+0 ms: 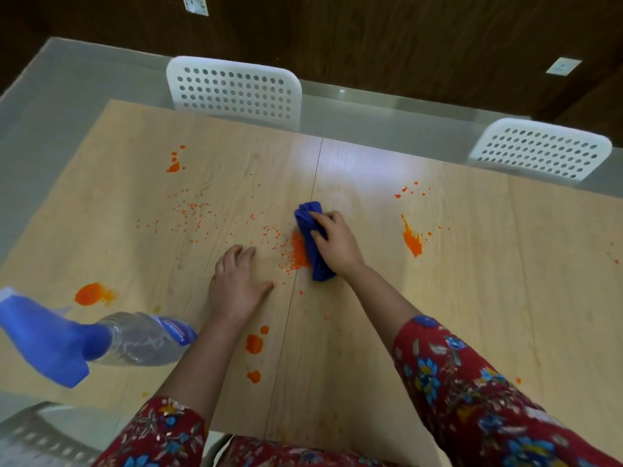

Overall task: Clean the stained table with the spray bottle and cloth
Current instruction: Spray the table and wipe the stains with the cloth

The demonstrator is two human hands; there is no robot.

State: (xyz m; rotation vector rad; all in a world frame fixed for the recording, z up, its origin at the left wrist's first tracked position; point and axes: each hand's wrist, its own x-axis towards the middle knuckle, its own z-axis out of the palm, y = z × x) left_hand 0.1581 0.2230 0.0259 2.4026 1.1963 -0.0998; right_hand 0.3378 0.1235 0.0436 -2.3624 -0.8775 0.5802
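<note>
Blue cloth point(306, 230), bunched into a roll, is lying under the right hand point(335, 246), whose grip is curling over it and pressing it onto the desk point(371, 332). The roll's long axis is running near to far, leaning slightly left at its far end. The thickest orange smear point(298, 251) is sitting just left of the cloth, touching its left edge, with specks trailing further left. So the next stroke is probably calling for a broadside sweep leftward, and the right hand is the nearer one. The left hand point(234, 288) is resting flat, fingers spread, gripping nothing, near and left of that smear, likely in the sweep's path. The spray bottle point(101, 342) is sitting at the near left, in neither grip. An orange splash point(413, 241) is waiting to the right.
</note>
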